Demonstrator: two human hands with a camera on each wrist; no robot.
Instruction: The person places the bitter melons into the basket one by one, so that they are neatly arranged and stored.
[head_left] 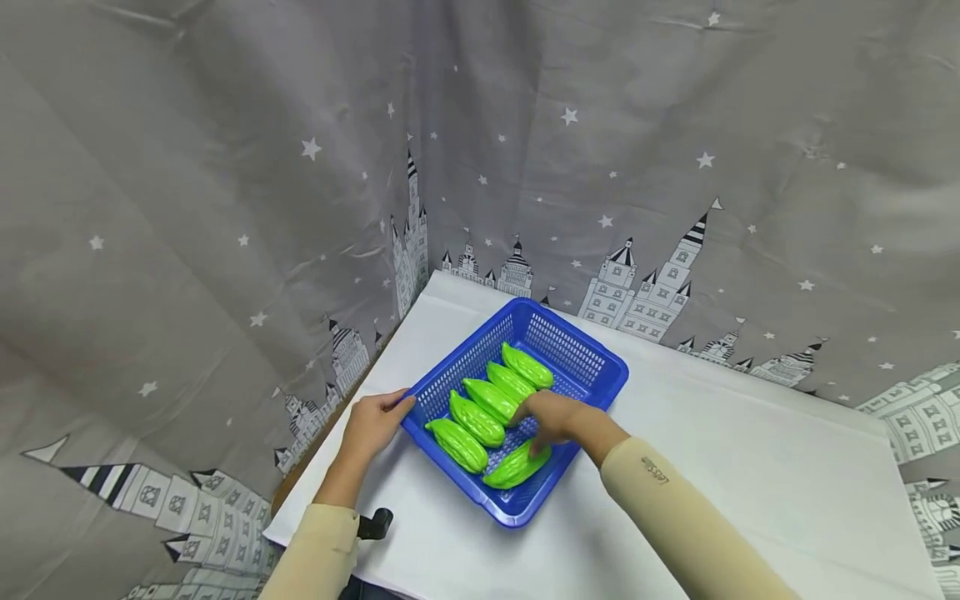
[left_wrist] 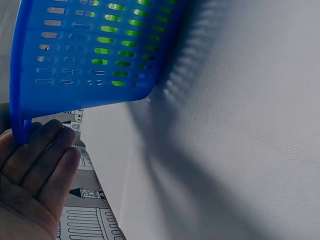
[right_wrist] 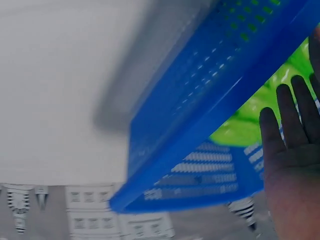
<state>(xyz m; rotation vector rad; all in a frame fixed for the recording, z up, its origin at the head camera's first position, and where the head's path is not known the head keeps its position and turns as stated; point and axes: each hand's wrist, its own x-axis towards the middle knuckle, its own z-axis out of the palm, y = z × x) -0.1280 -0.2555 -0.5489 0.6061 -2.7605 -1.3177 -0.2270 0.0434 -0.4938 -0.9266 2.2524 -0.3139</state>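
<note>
A blue plastic basket [head_left: 611, 379] with slotted walls holds several bright green, bumpy bitter melons [head_left: 456, 446]. Most lie side by side in a row; one bitter melon [head_left: 513, 468] lies apart at the near corner. My left hand [head_left: 372, 423] pinches the basket's left rim, thumb above and fingers underneath, as the left wrist view shows with the hand [left_wrist: 37, 175] at the rim. Inside the basket, my right hand [head_left: 558, 418] reaches down over the melons, its thumb at the separate one. Its fingers [right_wrist: 294, 120] look straight and spread in the right wrist view.
The basket stands on a white-covered table [head_left: 720, 433], whose left edge runs close to my left arm. Grey curtains [head_left: 600, 125] printed with castles and stars hang behind and at the left. A black object [head_left: 375, 523] shows beside my left sleeve.
</note>
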